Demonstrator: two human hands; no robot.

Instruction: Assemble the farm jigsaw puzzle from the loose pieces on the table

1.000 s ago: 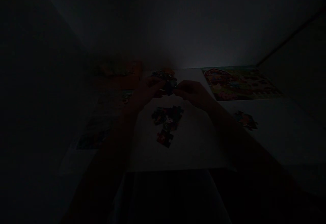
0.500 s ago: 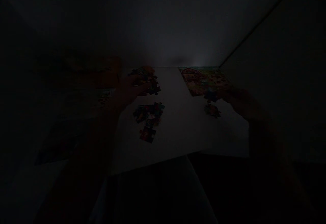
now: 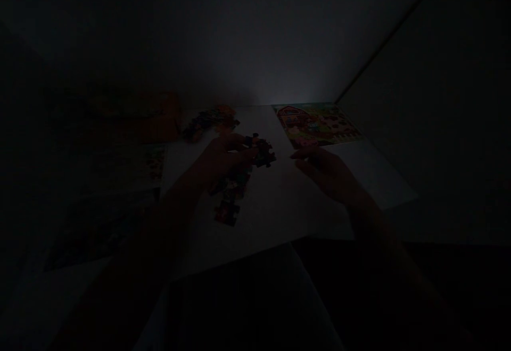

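Observation:
The scene is very dark. My left hand point(image 3: 223, 159) is closed, thumb and fingers on a small cluster of dark jigsaw pieces point(image 3: 262, 152). Just below it, more jigsaw pieces point(image 3: 235, 185) lie on the white sheet point(image 3: 279, 207), partly covered by the hand. One reddish jigsaw piece point(image 3: 227, 213) is at the near end of that group. To the right, my right hand point(image 3: 325, 172) hovers over the sheet with thumb and forefinger apart. Nothing shows between those fingertips; its other fingers are hard to make out.
A pile of loose jigsaw pieces point(image 3: 209, 121) lies at the back left, beside an orange box point(image 3: 159, 122). At the back right lies a picture sheet point(image 3: 319, 125) with a farm scene. Dim printed sheets point(image 3: 104, 223) lie at the left. A wall point(image 3: 255, 42) rises behind.
My left hand has moved right from the back pile and now holds pieces. My right hand has moved left, away from the picture's near edge; the pieces beside it no longer show there.

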